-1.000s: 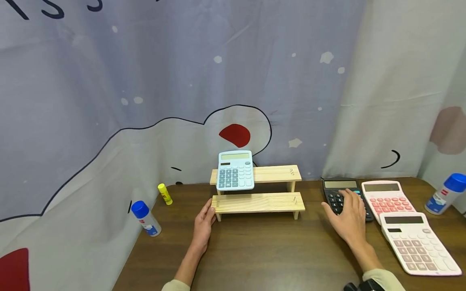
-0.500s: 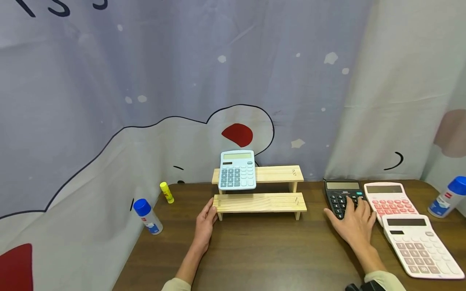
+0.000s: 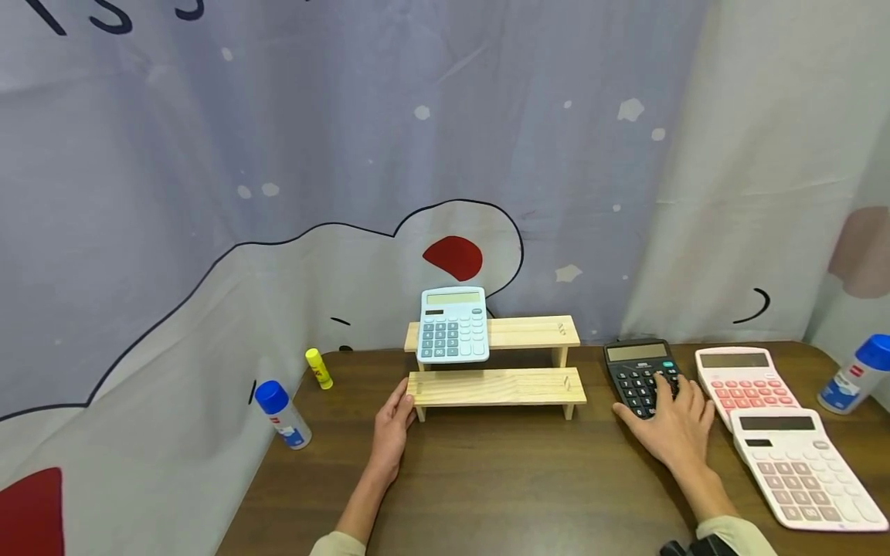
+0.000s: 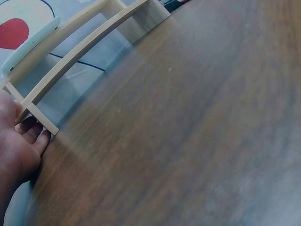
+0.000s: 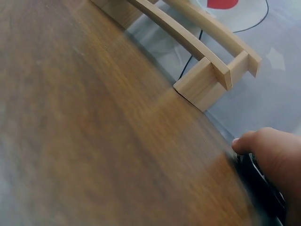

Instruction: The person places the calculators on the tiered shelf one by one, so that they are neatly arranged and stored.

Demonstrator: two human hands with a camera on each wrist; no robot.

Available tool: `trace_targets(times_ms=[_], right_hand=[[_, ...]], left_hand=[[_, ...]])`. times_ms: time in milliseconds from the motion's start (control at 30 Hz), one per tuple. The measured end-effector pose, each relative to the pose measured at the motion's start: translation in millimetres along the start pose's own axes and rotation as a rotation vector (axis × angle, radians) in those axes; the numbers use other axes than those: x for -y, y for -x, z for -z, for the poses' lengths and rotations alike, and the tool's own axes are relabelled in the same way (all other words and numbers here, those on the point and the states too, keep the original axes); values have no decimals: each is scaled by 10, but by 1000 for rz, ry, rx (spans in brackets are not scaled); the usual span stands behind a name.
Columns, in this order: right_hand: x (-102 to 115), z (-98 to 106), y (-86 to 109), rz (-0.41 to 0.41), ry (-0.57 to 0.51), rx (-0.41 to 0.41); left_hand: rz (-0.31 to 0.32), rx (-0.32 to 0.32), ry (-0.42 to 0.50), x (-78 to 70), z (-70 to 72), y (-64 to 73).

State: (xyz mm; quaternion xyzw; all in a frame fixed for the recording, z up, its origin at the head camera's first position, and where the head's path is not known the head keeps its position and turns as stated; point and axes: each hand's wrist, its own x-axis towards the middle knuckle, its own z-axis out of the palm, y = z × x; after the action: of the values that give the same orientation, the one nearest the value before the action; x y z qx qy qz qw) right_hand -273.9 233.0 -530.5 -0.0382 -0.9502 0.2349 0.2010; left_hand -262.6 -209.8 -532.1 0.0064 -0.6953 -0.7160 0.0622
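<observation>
A two-tier wooden stand (image 3: 497, 388) is on the table, and my left hand (image 3: 391, 432) grips its left end. In the left wrist view the fingers (image 4: 31, 129) curl by the stand's side leg. On the upper tier a light blue calculator (image 3: 453, 326) leans back, display up. My right hand (image 3: 670, 425) spans a black calculator (image 3: 636, 371) lying on the table, thumb at its left edge and fingers over its right side, hiding the lower right keys. The right wrist view shows the thumb (image 5: 268, 146) at the calculator's dark edge.
To the right lie a pink-keyed calculator (image 3: 747, 382) and a white calculator (image 3: 803, 471) overlapping its lower end. Blue-capped bottles stand at left (image 3: 281, 417) and far right (image 3: 855, 374). A yellow glue stick (image 3: 318, 368) is at the back left. A printed curtain (image 3: 348, 116) hangs behind.
My right hand came down onto the black calculator. The calculator has since turned and shifted left, away from the pink-keyed one. My left hand has stayed at the stand.
</observation>
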Motion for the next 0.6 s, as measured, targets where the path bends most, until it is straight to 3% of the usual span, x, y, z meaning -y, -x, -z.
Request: trace_targets(times_ms=[167,600], right_hand=[[-10,19,7,-100,19,67],[29,14,-31,-104,-32,27]], left_hand=[[-1,1,8,6,-10,0],[-6,-2,7,-10,-11,9]])
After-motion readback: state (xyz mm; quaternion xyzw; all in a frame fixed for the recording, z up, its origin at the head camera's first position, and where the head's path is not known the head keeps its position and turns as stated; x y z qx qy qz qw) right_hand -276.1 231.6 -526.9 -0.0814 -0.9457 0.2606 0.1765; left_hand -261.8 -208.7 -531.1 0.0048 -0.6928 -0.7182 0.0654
